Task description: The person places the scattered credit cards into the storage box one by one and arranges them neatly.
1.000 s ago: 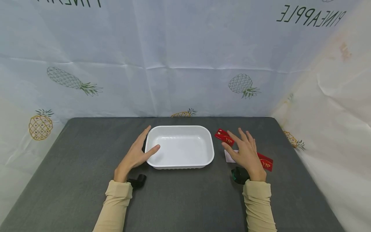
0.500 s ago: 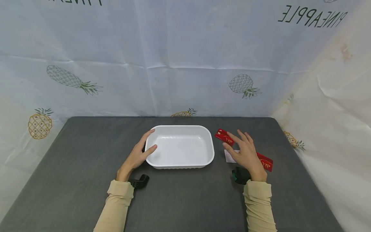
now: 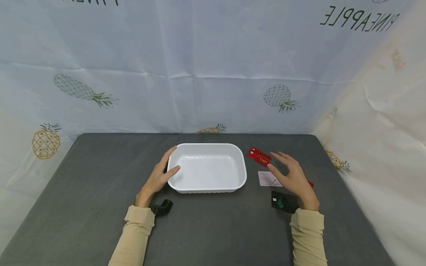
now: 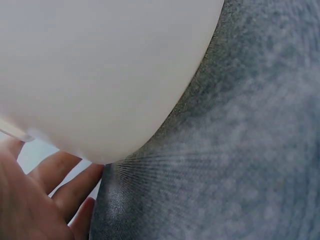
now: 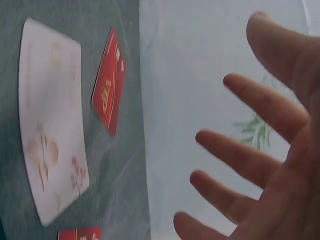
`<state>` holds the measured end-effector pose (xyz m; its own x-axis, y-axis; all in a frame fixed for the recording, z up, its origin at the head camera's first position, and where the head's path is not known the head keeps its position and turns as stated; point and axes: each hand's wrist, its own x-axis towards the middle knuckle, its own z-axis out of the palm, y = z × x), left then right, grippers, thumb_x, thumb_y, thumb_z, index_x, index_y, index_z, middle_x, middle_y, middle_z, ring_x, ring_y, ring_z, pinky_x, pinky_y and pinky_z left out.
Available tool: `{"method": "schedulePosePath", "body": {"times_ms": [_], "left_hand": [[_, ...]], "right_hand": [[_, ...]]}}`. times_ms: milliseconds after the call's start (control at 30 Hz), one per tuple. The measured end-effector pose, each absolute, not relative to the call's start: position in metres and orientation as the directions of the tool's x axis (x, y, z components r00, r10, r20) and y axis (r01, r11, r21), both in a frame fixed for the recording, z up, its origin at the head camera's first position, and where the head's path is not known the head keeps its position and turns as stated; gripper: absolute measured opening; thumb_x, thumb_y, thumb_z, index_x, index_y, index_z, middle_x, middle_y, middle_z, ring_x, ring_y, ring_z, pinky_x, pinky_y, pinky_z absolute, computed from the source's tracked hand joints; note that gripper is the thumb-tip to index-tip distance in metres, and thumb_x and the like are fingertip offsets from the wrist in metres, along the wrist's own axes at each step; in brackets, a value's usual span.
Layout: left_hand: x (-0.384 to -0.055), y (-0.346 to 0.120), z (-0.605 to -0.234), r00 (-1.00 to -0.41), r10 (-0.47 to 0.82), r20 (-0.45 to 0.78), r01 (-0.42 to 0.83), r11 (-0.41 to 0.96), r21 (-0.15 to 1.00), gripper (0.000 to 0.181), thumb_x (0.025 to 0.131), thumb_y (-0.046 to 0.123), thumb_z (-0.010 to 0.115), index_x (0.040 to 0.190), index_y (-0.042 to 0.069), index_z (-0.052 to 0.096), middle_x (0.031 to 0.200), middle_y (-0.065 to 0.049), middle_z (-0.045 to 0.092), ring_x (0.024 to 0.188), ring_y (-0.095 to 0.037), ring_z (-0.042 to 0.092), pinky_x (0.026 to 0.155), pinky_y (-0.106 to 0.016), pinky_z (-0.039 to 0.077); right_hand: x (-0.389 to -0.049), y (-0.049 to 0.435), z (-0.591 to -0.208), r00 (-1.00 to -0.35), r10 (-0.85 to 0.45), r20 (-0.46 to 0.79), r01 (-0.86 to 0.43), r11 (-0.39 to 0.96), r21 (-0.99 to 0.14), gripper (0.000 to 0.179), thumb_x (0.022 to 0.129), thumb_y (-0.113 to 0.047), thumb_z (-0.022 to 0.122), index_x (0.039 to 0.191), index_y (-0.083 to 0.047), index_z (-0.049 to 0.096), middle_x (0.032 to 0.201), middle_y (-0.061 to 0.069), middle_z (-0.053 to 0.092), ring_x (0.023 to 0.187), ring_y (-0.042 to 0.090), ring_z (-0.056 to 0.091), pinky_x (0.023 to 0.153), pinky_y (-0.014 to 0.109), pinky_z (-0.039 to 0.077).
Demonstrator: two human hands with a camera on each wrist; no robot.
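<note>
A white rectangular tray (image 3: 209, 190) sits on the grey table. My left hand (image 3: 157, 180) holds its left end, thumb over the rim and fingers along the outer wall; in the left wrist view the fingers (image 4: 75, 192) lie against the tray's underside curve. My right hand (image 3: 295, 180) hovers with spread fingers over several cards, holding nothing. Beneath it are a pale pink card (image 3: 267, 178) and a black card (image 3: 283, 201). A red VIP card (image 3: 259, 156) lies just beyond its fingertips. Another red card (image 3: 311, 183) is mostly hidden behind the hand.
The grey table (image 3: 213, 232) ends at a back edge against a white curtain (image 3: 213, 48) printed with pineapples. A black strap (image 3: 162, 207) is at the left wrist. More curtain hangs along the right side.
My right hand has shifted right, uncovering more of the pink and black cards and covering most of the right red card. My left hand has settled closer onto the tray's rim.
</note>
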<state>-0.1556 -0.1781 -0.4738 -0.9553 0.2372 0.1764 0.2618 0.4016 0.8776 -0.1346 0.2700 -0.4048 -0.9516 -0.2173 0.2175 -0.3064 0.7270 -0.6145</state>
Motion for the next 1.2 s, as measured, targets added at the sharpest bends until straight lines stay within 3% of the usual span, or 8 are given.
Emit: {"method": "schedulePosePath", "body": {"times_ms": [100, 167, 300, 367, 433, 567, 900, 1200], "left_hand": [[-0.155, -0.178, -0.473, -0.955, 0.235, 0.178, 0.262, 0.399, 0.879, 0.073, 0.098, 0.024, 0.06, 0.163, 0.02, 0.026, 0.167, -0.017, 0.029, 0.152, -0.039, 0.032, 0.118, -0.063, 0.025], [-0.155, -0.178, -0.473, -0.955, 0.237, 0.179, 0.263, 0.396, 0.88, 0.073, 0.098, 0.024, 0.06, 0.163, 0.02, 0.026, 0.167, -0.017, 0.03, 0.152, -0.039, 0.032, 0.118, -0.063, 0.026], [-0.154, -0.178, -0.474, -0.953, 0.241, 0.182, 0.267, 0.389, 0.882, 0.073, 0.098, 0.023, 0.061, 0.163, 0.019, 0.026, 0.167, -0.018, 0.03, 0.152, -0.039, 0.033, 0.118, -0.063, 0.027], [-0.154, -0.178, -0.474, -0.952, 0.244, 0.185, 0.27, 0.383, 0.883, 0.074, 0.098, 0.022, 0.06, 0.163, 0.019, 0.026, 0.166, -0.018, 0.03, 0.151, -0.039, 0.033, 0.117, -0.063, 0.027], [-0.154, -0.178, -0.474, -0.951, 0.245, 0.188, 0.273, 0.38, 0.884, 0.074, 0.098, 0.022, 0.06, 0.163, 0.019, 0.026, 0.166, -0.018, 0.031, 0.151, -0.04, 0.034, 0.117, -0.063, 0.028], [-0.154, -0.179, -0.474, -0.95, 0.249, 0.189, 0.274, 0.376, 0.885, 0.073, 0.099, 0.022, 0.06, 0.163, 0.019, 0.025, 0.166, -0.019, 0.031, 0.15, -0.04, 0.034, 0.117, -0.064, 0.028], [-0.154, -0.178, -0.475, -0.952, 0.247, 0.182, 0.268, 0.377, 0.887, 0.074, 0.098, 0.023, 0.059, 0.163, 0.02, 0.025, 0.165, -0.018, 0.033, 0.147, -0.04, 0.039, 0.114, -0.066, 0.031], [-0.155, -0.179, -0.474, -0.952, 0.248, 0.178, 0.262, 0.364, 0.894, 0.074, 0.099, 0.024, 0.06, 0.164, 0.023, 0.024, 0.167, -0.016, 0.029, 0.149, -0.039, 0.036, 0.116, -0.065, 0.029]], "right_hand": [[-0.132, 0.281, -0.405, -0.953, -0.213, 0.214, -0.302, 0.685, -0.663, 0.053, 0.093, -0.012, 0.073, 0.142, 0.0, 0.057, 0.152, 0.033, 0.046, 0.143, 0.053, 0.037, 0.107, 0.077, 0.031], [-0.131, 0.289, -0.406, -0.96, -0.198, 0.198, -0.28, 0.647, -0.71, 0.054, 0.092, -0.011, 0.075, 0.142, -0.002, 0.058, 0.152, 0.028, 0.048, 0.145, 0.042, 0.04, 0.109, 0.073, 0.033], [-0.13, 0.309, -0.411, -0.962, -0.194, 0.193, -0.268, 0.525, -0.807, 0.055, 0.089, -0.002, 0.076, 0.142, -0.002, 0.058, 0.149, 0.01, 0.056, 0.141, 0.005, 0.046, 0.12, 0.036, 0.038], [-0.13, 0.32, -0.415, -0.956, -0.208, 0.208, -0.284, 0.471, -0.835, 0.057, 0.088, 0.003, 0.075, 0.142, 0.001, 0.057, 0.144, -0.002, 0.06, 0.135, -0.008, 0.047, 0.114, 0.017, 0.039], [-0.13, 0.33, -0.418, -0.95, -0.225, 0.218, -0.298, 0.429, -0.853, 0.058, 0.087, 0.008, 0.073, 0.142, 0.006, 0.054, 0.142, -0.011, 0.06, 0.134, -0.011, 0.048, 0.108, 0.007, 0.038], [-0.128, 0.349, -0.425, -0.958, -0.231, 0.172, -0.261, 0.444, -0.857, 0.059, 0.089, 0.005, 0.073, 0.144, 0.006, 0.051, 0.139, -0.022, 0.057, 0.134, -0.015, 0.046, 0.105, 0.005, 0.038], [-0.116, 0.378, -0.449, -0.973, -0.215, 0.087, -0.19, 0.523, -0.831, 0.059, 0.091, -0.003, 0.074, 0.145, 0.004, 0.052, 0.141, -0.015, 0.056, 0.127, -0.019, 0.046, 0.097, 0.002, 0.041], [-0.111, 0.384, -0.464, -0.984, -0.167, 0.054, -0.149, 0.626, -0.766, 0.063, 0.09, -0.013, 0.078, 0.147, -0.004, 0.053, 0.133, -0.028, 0.048, 0.116, -0.015, 0.045, 0.084, 0.006, 0.046]]}}
